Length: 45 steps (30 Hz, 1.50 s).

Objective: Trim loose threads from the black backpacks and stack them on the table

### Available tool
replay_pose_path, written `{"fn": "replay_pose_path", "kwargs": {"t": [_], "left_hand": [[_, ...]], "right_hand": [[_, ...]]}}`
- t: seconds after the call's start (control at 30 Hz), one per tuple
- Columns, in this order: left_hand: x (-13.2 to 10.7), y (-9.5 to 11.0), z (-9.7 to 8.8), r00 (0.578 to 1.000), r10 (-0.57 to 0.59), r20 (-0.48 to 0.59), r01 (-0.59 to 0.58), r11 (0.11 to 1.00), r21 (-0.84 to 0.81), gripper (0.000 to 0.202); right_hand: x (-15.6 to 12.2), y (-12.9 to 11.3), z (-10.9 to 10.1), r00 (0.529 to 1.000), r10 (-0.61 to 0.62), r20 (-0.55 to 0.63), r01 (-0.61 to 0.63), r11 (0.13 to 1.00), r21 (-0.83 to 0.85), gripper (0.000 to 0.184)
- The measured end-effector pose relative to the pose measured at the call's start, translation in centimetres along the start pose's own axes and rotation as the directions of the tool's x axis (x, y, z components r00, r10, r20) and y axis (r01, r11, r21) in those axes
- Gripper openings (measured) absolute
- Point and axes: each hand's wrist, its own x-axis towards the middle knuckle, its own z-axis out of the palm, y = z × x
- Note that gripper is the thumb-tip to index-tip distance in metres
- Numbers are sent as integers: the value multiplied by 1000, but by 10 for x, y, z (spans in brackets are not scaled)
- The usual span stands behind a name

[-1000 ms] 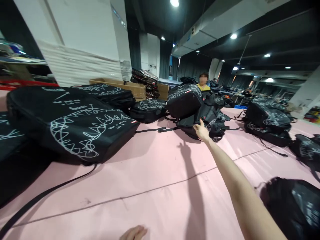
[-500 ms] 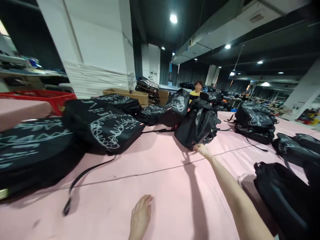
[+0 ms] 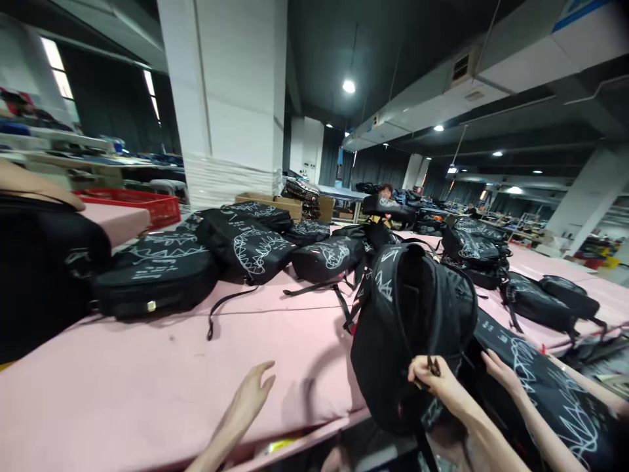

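Observation:
My right hand (image 3: 433, 378) is closed on the lower front of a black backpack (image 3: 413, 328) with white scribble print, which stands upright at the near edge of the pink table (image 3: 162, 387). To its left my left hand (image 3: 251, 392) hovers over the pink surface with fingers stretched out and holds nothing. Just right of my right hand, another hand (image 3: 498, 368) rests on a flat black printed bag (image 3: 550, 393); I cannot tell whose it is.
Several black printed backpacks (image 3: 246, 246) lie across the table's left and back. More bags (image 3: 535, 298) sit at the right. A red crate (image 3: 142, 204) and a white pillar (image 3: 230, 111) stand at the left. A person in yellow (image 3: 386, 193) is behind the far bags.
My right hand has pulled the black backpack from the table's middle to the near edge and stood it up. My left hand has lifted and moved left. The view has drawn back.

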Motion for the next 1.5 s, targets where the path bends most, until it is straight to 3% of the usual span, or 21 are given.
{"fn": "replay_pose_path", "kwargs": {"t": [0.1,0.2,0.27,0.37,0.43,0.53,0.67,0.77,0.87,0.97,1.07,1.17,1.27,1.4,1.5], "left_hand": [[9,17,-4,999,41,-24,-42,999,-30,42],[17,23,7,997,71,-10,-71,997,-34,39],[25,23,16,995,100,7,-100,995,-12,36],[52,26,28,987,160,16,-161,984,72,35],[82,36,32,978,209,4,-207,965,163,36],[146,62,40,938,346,-21,-321,891,320,38],[246,103,62,849,527,36,-470,722,507,47],[308,118,88,827,547,125,-505,629,591,54],[347,114,111,825,537,177,-518,594,615,52],[362,105,117,806,545,229,-559,577,595,33],[349,100,106,762,565,317,-630,534,564,18],[302,95,82,733,562,383,-669,494,556,17],[227,83,50,727,534,431,-675,441,592,23],[112,69,6,666,526,529,-733,330,594,21],[33,69,-18,661,499,560,-748,381,544,15]], "right_hand": [[10,-16,-17,990,-92,-103,107,984,143,40],[53,-5,-36,943,-100,-317,172,962,210,37],[90,16,-49,923,-98,-372,143,985,95,35],[143,57,-65,933,-93,-348,38,986,-161,32],[171,87,-74,944,-73,-322,-21,960,-280,28],[202,126,-84,956,-16,-294,-90,935,-344,27],[229,169,-89,935,-12,-355,-94,955,-280,30],[245,200,-91,883,-9,-469,-88,979,-185,37],[257,223,-96,844,97,-527,-161,984,-77,43],[267,233,-103,834,180,-522,-205,979,11,43],[270,233,-105,829,184,-528,-191,981,42,44],[268,226,-104,831,88,-549,-170,980,-100,50],[264,213,-102,848,0,-529,-178,941,-286,53],[260,184,-102,884,49,-465,-244,896,-370,37],[251,151,-91,894,79,-442,-317,807,-497,29]]}}
